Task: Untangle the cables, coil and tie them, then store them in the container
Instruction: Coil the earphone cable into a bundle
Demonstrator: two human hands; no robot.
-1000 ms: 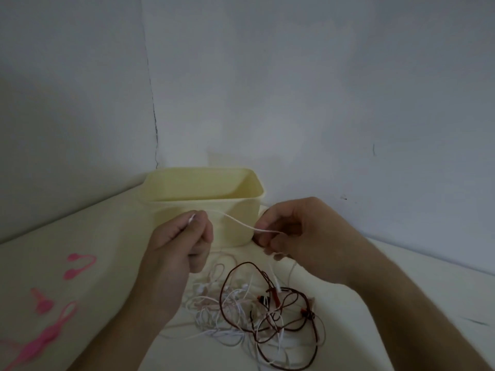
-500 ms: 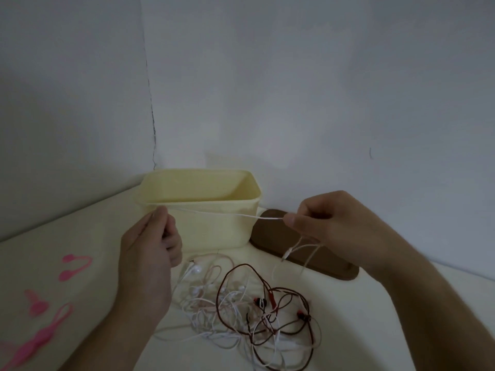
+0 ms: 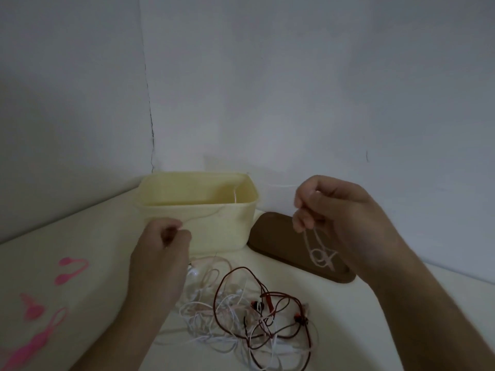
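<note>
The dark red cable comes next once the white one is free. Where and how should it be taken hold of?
Pinch the dark red cable at its big open loop arching above the tangle, coming from above. That arc stands clear of the white strands; lower down it crosses them.

1 head-worn camera looks forward and down, close over the table (image 3: 401, 338) toward a wall corner (image 3: 148, 108).

Clearance around the yellow container (image 3: 214, 231)

Container mouth open above. In front of it: tangled cables (image 3: 249, 309) cover the desk (image 3: 93, 250). Right of it, just beside: brown lid (image 3: 292, 245) lying flat. Far left of it: pink ties (image 3: 40, 303). Bare desk between ties and container. Walls close behind.
</note>
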